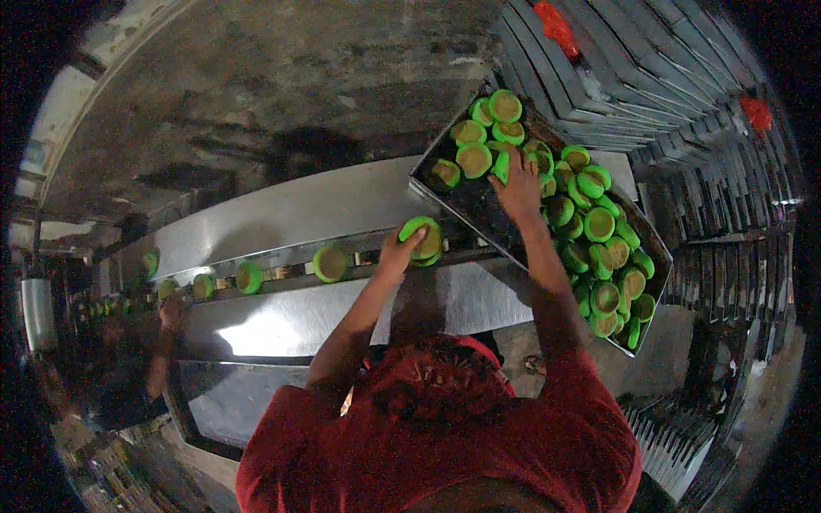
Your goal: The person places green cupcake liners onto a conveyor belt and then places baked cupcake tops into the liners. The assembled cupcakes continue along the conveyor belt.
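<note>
My left hand [395,256] is closed around a round green bun [419,232] with a brown flat face, over the narrow conveyor channel. Another green edge shows just under that bun; whether it is also held I cannot tell. My right hand [520,192] reaches into a dark rectangular metal tray [466,195], its fingers curled at a green bun [501,167]. Many similar buns [599,224] lie in the tray, heaped and tilted on the right side, spaced flatter at the far left corner. The tray sits askew over the conveyor's right end.
More buns [330,263] stand in a row along the channel between shiny metal side panels [265,316]. A co-worker's hand [173,315] is at the row's left. Stacked metal trays [590,77] rise at the far right, with racked ones [710,274] below. Another tray [231,402] lies near left.
</note>
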{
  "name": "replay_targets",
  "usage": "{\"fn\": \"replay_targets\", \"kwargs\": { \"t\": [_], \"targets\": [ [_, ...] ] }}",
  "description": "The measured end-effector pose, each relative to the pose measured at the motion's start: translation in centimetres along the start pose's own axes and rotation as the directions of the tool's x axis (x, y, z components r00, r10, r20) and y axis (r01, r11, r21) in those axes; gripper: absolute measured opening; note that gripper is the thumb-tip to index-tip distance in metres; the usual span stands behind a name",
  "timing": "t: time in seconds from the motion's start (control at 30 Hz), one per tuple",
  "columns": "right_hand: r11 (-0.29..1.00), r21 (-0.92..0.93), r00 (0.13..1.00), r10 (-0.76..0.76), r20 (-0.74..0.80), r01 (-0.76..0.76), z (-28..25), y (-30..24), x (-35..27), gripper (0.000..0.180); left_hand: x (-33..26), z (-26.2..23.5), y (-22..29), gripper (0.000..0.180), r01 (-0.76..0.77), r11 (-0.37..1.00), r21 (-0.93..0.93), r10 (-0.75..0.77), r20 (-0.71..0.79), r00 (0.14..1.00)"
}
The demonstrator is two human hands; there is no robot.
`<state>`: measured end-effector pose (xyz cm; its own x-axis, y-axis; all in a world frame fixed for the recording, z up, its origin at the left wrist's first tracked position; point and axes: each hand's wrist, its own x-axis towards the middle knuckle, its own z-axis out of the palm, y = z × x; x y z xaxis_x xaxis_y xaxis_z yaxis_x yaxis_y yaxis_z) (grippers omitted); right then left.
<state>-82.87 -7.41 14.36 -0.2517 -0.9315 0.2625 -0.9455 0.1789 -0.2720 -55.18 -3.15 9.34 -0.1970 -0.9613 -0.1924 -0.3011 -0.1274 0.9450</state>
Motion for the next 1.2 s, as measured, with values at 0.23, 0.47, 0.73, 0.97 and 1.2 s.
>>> {"fn": "replay_targets", "kwargs": {
  "t": [0.23,0.47,0.73,0.97,1.2],
  "targets": [
    [0.94,-0.335,0.994,0.09,0.058,-0.065,1.5,5.3,4.3,0.091,-0.7,-4.5,-3.5,0.038,-0.116,0.966,0.23,0.149,-0.132,0.98],
    [0.835,-0.53,0.985,0.171,-0.006,-0.148,7.0,13.2,4.4,0.088,2.1,2.2,-5.6,0.056,0.049,0.958,0.284,-0.1,0.169,0.98],
    [0.817,0.487,0.865,-0.454,0.212,0.309,-1.5,-8.0,-4.6,0.085,1.1,2.2,-0.3,0.059,0.024,0.893,-0.45,-0.065,-0.076,0.995],
    [0.991,-0.108,0.995,0.078,-0.063,-0.085,5.8,-0.8,5.6,0.049,2.6,-0.5,-5.4,0.052,0.249,0.95,-0.19,-0.214,0.19,0.958],
    [0.997,-0.04,0.985,0.053,-0.164,-0.06,7.3,2.5,4.7,0.06,0.3,-3.2,-3.6,0.043,0.009,0.956,0.292,0.028,-0.122,0.992]
  ]
}}
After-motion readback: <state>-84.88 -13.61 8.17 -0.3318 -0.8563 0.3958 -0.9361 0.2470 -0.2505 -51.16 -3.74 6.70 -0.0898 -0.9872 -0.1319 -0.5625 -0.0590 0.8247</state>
